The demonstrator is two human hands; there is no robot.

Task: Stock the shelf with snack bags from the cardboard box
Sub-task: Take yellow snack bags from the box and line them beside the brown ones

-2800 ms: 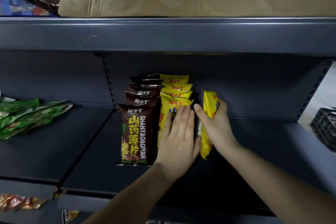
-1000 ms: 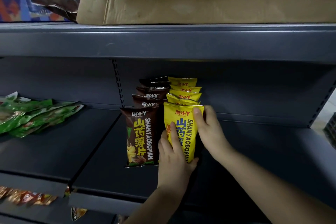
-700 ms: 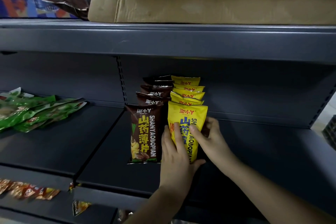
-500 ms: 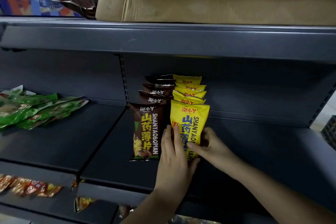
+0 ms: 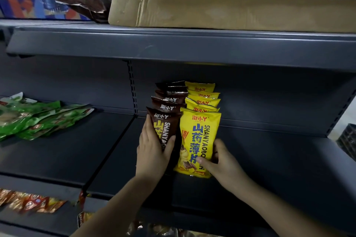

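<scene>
Two rows of upright snack bags stand on the dark grey middle shelf (image 5: 269,159). The front brown bag (image 5: 166,123) leads the left row, and my left hand (image 5: 152,152) grips its lower half, thumb across its face. Beside it stands the front yellow bag (image 5: 200,136). My right hand (image 5: 221,161) holds that bag's lower right corner, thumb on the front. Several more brown and yellow bags line up behind them. The cardboard box (image 5: 231,11) sits on the top shelf.
Green snack packs (image 5: 34,117) lie flat on the left bay of the same shelf. A loose brown bag (image 5: 86,2) lies beside the box on top. Red and orange packets (image 5: 28,202) show on the lower shelf. A black crate (image 5: 348,140) stands at far right.
The yellow bag was turned from edge-on to face forward at the front of its row. My left hand moved from the yellow bags to the front brown bag; my right hand slid down to the yellow bag's bottom.
</scene>
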